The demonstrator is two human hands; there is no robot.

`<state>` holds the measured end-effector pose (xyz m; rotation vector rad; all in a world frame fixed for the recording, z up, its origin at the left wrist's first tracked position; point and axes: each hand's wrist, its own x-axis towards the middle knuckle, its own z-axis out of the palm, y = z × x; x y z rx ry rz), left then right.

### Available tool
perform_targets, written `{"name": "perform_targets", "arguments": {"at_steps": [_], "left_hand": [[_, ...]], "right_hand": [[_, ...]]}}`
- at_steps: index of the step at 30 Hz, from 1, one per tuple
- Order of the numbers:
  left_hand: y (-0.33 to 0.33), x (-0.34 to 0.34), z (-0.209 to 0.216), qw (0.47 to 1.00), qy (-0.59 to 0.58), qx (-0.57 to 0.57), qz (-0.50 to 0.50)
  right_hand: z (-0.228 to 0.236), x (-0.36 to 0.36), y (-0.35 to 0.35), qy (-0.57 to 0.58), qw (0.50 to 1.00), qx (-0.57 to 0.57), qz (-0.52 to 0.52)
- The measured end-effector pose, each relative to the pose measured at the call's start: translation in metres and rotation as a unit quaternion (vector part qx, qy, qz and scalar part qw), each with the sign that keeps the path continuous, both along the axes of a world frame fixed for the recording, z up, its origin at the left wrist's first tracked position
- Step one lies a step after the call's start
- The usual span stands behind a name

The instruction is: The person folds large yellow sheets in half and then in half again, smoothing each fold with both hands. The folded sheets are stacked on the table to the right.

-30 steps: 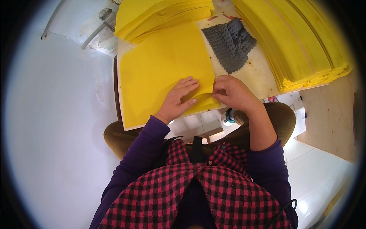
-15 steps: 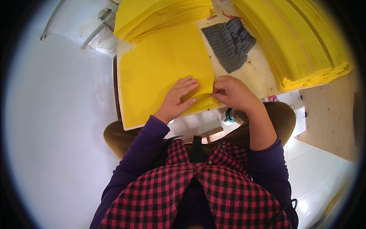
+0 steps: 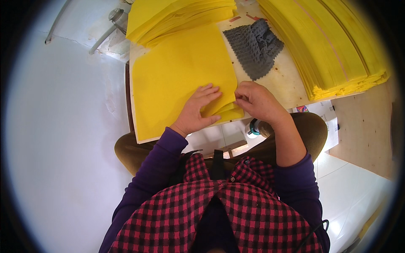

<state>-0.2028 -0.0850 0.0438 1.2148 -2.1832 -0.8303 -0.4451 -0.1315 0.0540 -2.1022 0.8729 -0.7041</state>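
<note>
A flat yellow sheet (image 3: 177,63), perhaps cloth or felt, lies on the near left part of the table. My left hand (image 3: 197,107) rests on it palm down, fingers spread, thumb toward the near edge. At the sheet's right edge, my right hand (image 3: 258,101) is closed in a pinch on the raised near-right corner. Below that lifted corner another yellow layer (image 3: 232,113) shows. The tips of my right fingers partly hide the edge they grip.
A crumpled grey cloth (image 3: 253,50) with zigzag edges lies beyond my right hand. A yellow stack (image 3: 181,17) stands at the back, and tall yellow bundles (image 3: 333,46) fill the right side of the wooden table (image 3: 291,86). A white wall (image 3: 71,105) borders the left.
The sheet's near-right corner has been lifted and bent back further, baring more of the layer beneath. My left thumb has shifted slightly toward me; both hands otherwise stay nearly in place.
</note>
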Motion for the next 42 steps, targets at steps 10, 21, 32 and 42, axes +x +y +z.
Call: {"name": "perform_targets", "arguments": {"at_steps": [10,21,32,42], "left_hand": [[0.001,0.001,-0.009,1.0,0.011,-0.006,0.013],[0.004,-0.001,-0.011,0.999,0.004,-0.027,0.026],[0.005,-0.002,-0.008,0.999,-0.018,-0.026,0.029],[0.052,0.045,0.008,0.98,-0.169,-0.051,0.096]], "right_hand": [[0.005,-0.005,0.0,-0.1,0.994,0.027,-0.043],[0.004,-0.003,0.002,0.009,0.998,-0.054,-0.009],[-0.019,0.012,-0.003,0.026,0.995,-0.097,0.013],[-0.014,0.015,-0.003,0.022,0.998,-0.059,-0.005]]}}
